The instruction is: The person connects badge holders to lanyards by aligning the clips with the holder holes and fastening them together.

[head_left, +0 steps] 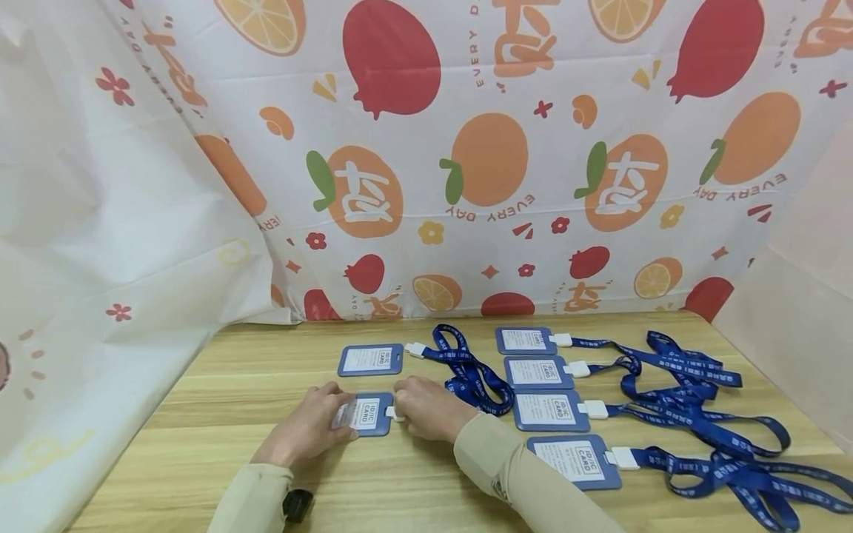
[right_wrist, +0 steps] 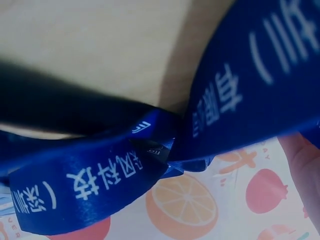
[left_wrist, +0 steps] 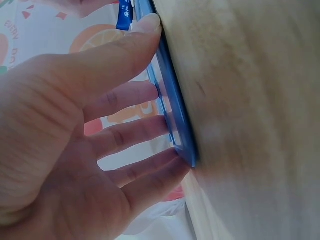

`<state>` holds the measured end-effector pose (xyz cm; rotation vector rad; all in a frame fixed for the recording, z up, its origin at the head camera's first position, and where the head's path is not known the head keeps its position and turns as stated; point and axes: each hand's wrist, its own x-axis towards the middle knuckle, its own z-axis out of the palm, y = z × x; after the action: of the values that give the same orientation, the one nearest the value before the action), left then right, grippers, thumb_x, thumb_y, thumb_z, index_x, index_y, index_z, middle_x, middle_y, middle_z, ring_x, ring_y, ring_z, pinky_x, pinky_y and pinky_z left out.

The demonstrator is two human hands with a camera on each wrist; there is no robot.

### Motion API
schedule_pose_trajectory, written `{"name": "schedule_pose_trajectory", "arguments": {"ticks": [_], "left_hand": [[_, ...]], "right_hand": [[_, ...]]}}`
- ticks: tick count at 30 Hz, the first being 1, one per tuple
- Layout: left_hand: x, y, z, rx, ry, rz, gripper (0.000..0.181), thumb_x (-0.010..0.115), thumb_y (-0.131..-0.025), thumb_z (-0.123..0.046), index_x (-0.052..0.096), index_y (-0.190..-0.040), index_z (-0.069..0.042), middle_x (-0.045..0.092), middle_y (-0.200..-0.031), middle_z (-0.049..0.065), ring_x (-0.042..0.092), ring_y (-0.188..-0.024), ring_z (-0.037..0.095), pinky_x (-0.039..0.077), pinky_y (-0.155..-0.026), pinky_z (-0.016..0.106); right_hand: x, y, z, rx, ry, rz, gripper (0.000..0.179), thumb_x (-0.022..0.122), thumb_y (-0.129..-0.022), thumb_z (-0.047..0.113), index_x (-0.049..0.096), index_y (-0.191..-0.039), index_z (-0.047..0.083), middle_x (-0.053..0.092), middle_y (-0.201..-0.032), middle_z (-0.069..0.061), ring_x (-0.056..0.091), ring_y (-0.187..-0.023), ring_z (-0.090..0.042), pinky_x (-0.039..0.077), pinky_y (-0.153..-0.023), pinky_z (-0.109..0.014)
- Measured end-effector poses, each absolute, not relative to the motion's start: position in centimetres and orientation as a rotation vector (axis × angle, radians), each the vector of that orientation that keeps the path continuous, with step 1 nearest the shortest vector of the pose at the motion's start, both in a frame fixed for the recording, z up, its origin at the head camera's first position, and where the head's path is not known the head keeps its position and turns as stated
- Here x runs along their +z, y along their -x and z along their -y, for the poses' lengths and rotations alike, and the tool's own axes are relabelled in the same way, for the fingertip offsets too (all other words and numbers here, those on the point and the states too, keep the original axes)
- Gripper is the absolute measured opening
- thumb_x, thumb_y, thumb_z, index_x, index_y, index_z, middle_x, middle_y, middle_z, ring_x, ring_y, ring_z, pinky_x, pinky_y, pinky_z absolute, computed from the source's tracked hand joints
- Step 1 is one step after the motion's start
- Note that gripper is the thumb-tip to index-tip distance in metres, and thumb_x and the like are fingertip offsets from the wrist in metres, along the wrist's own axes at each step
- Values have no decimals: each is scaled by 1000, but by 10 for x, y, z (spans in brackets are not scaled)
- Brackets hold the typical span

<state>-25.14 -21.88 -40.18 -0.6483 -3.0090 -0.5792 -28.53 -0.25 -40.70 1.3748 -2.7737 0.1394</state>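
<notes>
A blue-framed ID card holder lies on the wooden table in front of me. My left hand grips its left part, thumb at the near edge and fingers at the far side. In the left wrist view the same card holder sits low against the tabletop, thumb and fingertips on its frame. At its right end, my right hand pinches the white clip, mostly covered by the fingers. A blue lanyard with white lettering fills much of the right wrist view; part of the right hand shows at that view's edge.
Behind the held one lies another card holder, its white clip beside it on a coiled blue lanyard. Several card holders with lanyards form a column at right. A fruit-print cloth hangs behind the table.
</notes>
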Motion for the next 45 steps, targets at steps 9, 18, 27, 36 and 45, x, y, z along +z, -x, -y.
{"name": "schedule_pose_trajectory", "arguments": {"ticks": [9,18,27,36,45], "left_hand": [[-402,250,218,-587,633,3020,54,88,-76,-14,69,-122,6,62,-107,11,56,-96,29,51,-89,50],[-401,251,217,-575,642,3017,54,89,-75,-15,69,-121,7,62,-106,10,55,-93,27,52,-86,48],[-401,252,217,-568,641,3024,55,89,-75,-16,68,-121,7,62,-106,10,54,-93,26,52,-85,46],[-401,251,218,-565,646,3018,54,89,-75,-15,69,-120,7,62,-105,10,55,-92,27,52,-84,46],[-402,252,218,-566,656,3010,53,89,-76,-15,68,-120,8,62,-106,10,54,-93,27,51,-85,46]], "right_hand": [[-409,285,2,146,-1364,2769,11,76,-86,1,82,-90,9,59,-82,4,49,-71,-5,44,-67,-12],[-407,285,1,158,-1382,2756,9,76,-87,1,82,-88,8,57,-81,4,49,-70,-5,44,-67,-12],[-408,286,1,156,-1386,2763,10,76,-87,1,82,-87,9,58,-82,4,49,-71,-5,44,-67,-11],[-408,286,3,160,-1372,2780,9,76,-88,2,81,-86,9,58,-82,4,49,-71,-5,44,-67,-11],[-408,286,3,142,-1363,2774,9,76,-87,2,81,-85,9,57,-82,4,48,-71,-5,43,-67,-12]]}}
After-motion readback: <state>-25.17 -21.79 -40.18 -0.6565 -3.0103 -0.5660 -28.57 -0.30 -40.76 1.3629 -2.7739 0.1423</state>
